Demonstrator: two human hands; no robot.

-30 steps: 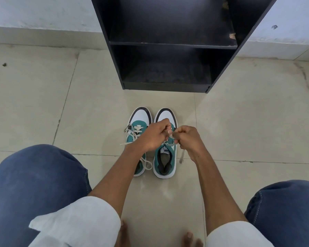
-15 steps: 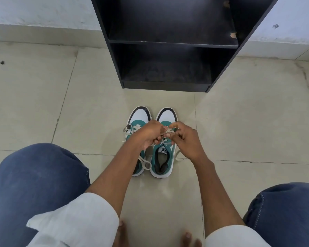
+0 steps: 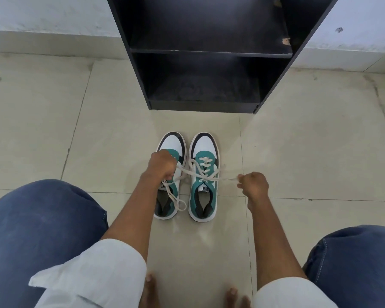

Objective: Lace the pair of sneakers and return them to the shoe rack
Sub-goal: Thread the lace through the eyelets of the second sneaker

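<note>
Two teal, white and black sneakers stand side by side on the floor, toes toward the rack. The right sneaker (image 3: pixel 203 181) is laced with a cream lace (image 3: pixel 206 173) whose two ends stretch out sideways. My left hand (image 3: pixel 161 166) is closed on the left end, above the left sneaker (image 3: pixel 171 145) and hiding its middle. My right hand (image 3: pixel 252 184) grips the right end, out to the right of the right sneaker. A loose loop of the left sneaker's lace (image 3: pixel 176 202) lies over its opening.
A black shoe rack (image 3: pixel 206 54) with two bare shelves stands just beyond the sneakers against a white wall. My knees in blue jeans (image 3: pixel 42 221) flank the shoes, and my bare toes (image 3: pixel 148 290) show at the bottom. Beige floor tiles lie all around.
My hands were together over the right sneaker's tongue; now they have drawn apart, left hand to the left and right hand to the right, stretching the lace ends taut.
</note>
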